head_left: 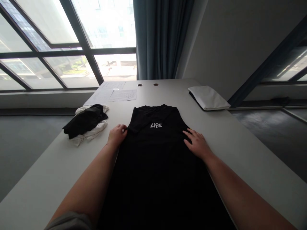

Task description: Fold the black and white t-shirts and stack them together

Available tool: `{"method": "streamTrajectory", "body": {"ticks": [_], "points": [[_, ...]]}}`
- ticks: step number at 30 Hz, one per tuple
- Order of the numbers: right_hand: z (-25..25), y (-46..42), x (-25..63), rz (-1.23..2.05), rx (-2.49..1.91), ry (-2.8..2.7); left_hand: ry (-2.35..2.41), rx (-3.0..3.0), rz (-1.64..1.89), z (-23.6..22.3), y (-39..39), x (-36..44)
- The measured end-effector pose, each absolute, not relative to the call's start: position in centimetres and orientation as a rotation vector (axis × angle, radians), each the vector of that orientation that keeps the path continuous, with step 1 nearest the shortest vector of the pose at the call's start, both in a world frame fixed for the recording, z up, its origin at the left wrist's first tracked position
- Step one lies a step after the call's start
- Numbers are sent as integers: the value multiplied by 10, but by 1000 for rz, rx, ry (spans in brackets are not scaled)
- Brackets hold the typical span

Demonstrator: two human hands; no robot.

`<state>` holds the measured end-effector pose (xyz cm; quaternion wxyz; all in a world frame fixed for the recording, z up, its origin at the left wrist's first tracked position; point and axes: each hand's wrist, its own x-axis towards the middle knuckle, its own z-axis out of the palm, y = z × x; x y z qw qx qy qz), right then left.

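A black sleeveless shirt (155,153) with white "LIFE" lettering lies spread flat on the grey table (240,143), neck end away from me. My left hand (117,134) is closed in a pinch on the shirt's left edge near the armhole. On the right edge, my right hand (197,143) lies flat with its fingers stretched out.
A crumpled pile of black and white clothes (86,124) sits on the table's left side. Sheets of paper (115,93) lie at the far end near the window. A folded white and black garment (208,97) rests at the far right. Two cable holes sit at the far edge.
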<state>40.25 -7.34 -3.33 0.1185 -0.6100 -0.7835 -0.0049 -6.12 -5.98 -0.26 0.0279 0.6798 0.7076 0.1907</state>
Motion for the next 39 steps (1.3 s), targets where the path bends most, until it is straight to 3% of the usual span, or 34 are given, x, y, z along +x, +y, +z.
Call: {"method": "streamTrajectory", "body": {"ticks": [17, 29, 39], "points": [[-34, -73, 403, -33, -1749, -2301, 1887, 2274, 647, -5, -59, -78], [-32, -74, 402, 10, -1763, -2277, 2104, 2513, 9, 33, -92, -33], [-27, -82, 390, 139, -1600, -2370, 2084, 2608, 254, 18, -87, -15]]}}
